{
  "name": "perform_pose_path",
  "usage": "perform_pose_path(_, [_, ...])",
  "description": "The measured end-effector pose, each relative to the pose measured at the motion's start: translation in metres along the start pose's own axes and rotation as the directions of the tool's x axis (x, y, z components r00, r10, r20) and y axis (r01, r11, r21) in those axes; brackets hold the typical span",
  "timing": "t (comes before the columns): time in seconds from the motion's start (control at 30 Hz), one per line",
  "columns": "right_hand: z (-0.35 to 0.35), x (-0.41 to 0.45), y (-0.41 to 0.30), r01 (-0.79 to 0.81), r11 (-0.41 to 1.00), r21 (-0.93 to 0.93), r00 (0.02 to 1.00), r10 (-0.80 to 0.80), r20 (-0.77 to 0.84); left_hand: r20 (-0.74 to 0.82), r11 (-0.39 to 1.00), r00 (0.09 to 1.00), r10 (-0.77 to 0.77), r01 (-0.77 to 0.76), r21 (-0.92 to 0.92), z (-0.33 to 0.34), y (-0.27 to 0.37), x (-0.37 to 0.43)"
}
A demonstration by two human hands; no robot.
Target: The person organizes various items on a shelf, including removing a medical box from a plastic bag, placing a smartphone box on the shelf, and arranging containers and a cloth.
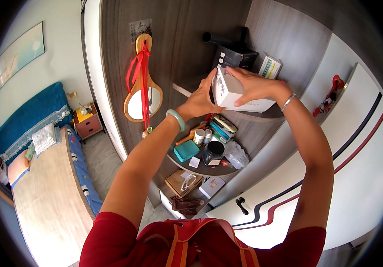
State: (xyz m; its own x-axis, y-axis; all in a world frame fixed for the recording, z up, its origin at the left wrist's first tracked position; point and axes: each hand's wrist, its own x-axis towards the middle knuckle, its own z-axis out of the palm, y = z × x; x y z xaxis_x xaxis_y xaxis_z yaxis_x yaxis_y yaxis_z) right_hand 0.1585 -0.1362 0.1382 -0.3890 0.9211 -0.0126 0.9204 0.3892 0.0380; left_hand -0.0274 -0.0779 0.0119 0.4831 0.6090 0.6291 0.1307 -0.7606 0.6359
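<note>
Both of my hands are on a white cardboard box [233, 87] at the front of the upper corner shelf [265, 115]. My left hand [201, 96] grips its left end, with the thumb low near the front edge. Across the top and front face lies my right hand [256, 86], fingers spread over the box. Writing shows on the box's end and front. Whether its base rests fully on the shelf cannot be seen. Behind it stand a black box [236, 56] with a dark cylindrical object [220, 38] on top, and a small white-and-green carton [270, 66].
The middle shelf [178, 163] holds a teal case [186, 151], a dark jar [213, 153], small bottles and a plastic bag [236, 155]. Below lie a brown box [184, 183] and a white box [212, 187]. A wooden mirror [143, 100] hangs left; a white door [278, 200] stands right.
</note>
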Motion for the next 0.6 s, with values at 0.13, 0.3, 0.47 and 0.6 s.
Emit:
perform_pose_path(0.13, [-0.004,0.01,-0.016,0.086,0.996,0.012,0.996,-0.086,0.03,-0.016,1.0,1.0,0.002,-0.002,-0.012,-0.001,-0.007,-0.002])
perform_pose_path(0.3, [-0.003,0.007,-0.007,0.152,0.988,0.029,0.988,-0.15,-0.046,-0.019,0.998,0.999,0.029,-0.028,0.059,0.001,-0.003,0.0])
perform_pose_path(0.47, [-0.006,0.002,-0.004,0.149,0.986,0.071,0.987,-0.143,-0.073,0.007,0.998,1.0,-0.001,0.001,0.058,-0.001,0.003,0.0])
perform_pose_path(0.6, [-0.01,0.002,-0.001,0.174,0.98,0.098,0.983,-0.168,-0.07,-0.005,0.996,1.0,-0.012,0.013,0.091,0.001,0.0,0.0])
